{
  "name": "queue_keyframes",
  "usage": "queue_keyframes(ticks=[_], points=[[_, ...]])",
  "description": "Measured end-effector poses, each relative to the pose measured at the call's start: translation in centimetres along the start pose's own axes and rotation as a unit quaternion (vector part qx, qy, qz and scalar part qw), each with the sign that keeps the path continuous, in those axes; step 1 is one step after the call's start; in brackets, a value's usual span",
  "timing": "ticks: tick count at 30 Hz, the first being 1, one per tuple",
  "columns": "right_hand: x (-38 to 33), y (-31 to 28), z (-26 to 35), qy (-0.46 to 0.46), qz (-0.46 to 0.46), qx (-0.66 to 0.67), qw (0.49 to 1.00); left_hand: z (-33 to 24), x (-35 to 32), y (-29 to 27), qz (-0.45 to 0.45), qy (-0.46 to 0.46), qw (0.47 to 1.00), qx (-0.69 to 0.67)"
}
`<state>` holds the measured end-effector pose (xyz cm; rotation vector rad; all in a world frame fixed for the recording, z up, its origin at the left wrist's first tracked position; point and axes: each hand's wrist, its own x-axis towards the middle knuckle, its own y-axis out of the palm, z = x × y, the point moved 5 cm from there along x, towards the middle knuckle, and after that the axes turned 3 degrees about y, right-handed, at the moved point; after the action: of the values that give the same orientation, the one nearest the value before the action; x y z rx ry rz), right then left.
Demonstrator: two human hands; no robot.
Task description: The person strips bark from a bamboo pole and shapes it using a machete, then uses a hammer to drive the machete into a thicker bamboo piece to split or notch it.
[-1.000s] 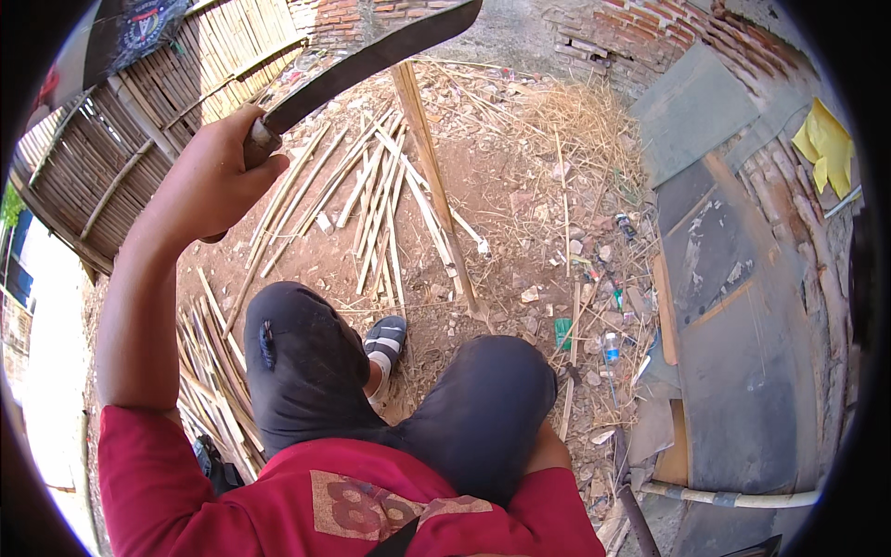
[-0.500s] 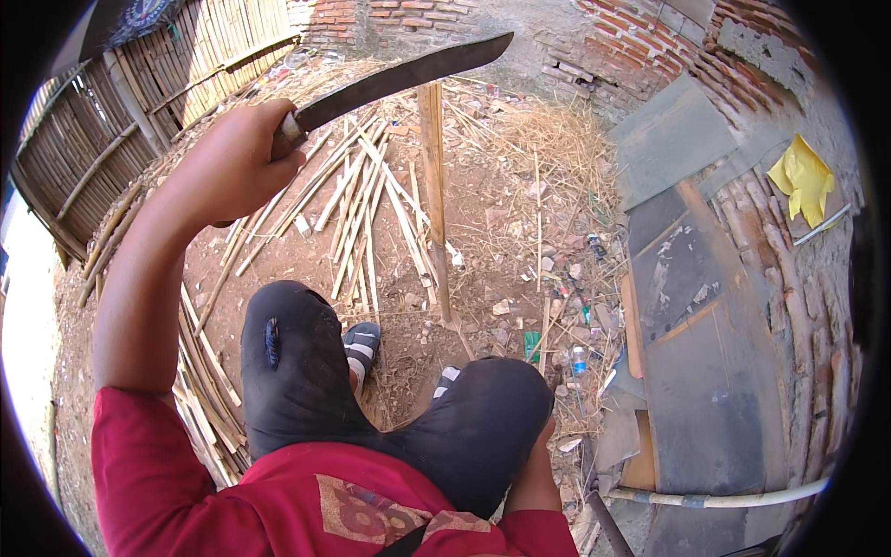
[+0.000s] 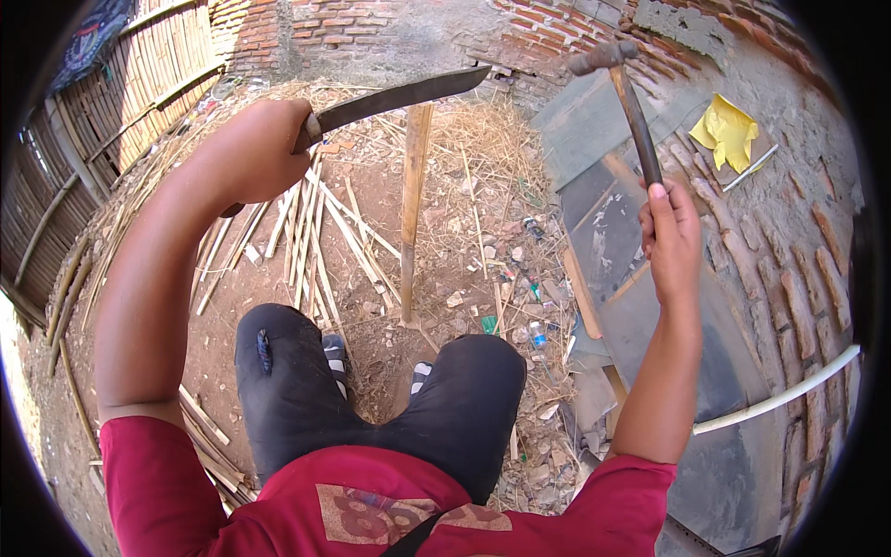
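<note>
My left hand is closed round the handle of a machete, whose long dark blade points to the right above a post. That upright wooden post stands in the dirt in front of my knees, its top just under the blade; I cannot tell whether they touch. Raised on the right, my right hand grips a hammer by its dark wooden handle, with the rusty head uppermost and well apart from the blade.
Split bamboo strips lie scattered beyond my left knee. Dark boards lean along the brick wall on the right, with a white pipe across them. A bamboo fence stands at the far left. A plastic bottle lies among rubble.
My right hand has come up from beside my right thigh, now with the hammer in it. The machete has shifted slightly down and left in view, and the view has turned to the right.
</note>
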<state>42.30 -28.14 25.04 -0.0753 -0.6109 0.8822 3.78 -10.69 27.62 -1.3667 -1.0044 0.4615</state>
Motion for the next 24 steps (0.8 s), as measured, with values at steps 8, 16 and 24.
queue_keyframes(ticks=[8, 16, 24], points=[[1.9, 5.6, 4.3, -0.081, 0.043, -0.199, 0.976, 0.6, -0.8, -1.0, 0.020, -0.024, 0.999, -0.027], [3.0, 5.6, 6.0, -0.026, 0.029, -0.081, 0.996, 1.8, -0.6, -0.5, 0.024, -0.023, 0.999, -0.017], [3.7, 7.2, 6.7, -0.109, 0.044, -0.253, 0.960, 1.2, -0.4, 1.0, 0.014, 0.027, 0.999, -0.026]])
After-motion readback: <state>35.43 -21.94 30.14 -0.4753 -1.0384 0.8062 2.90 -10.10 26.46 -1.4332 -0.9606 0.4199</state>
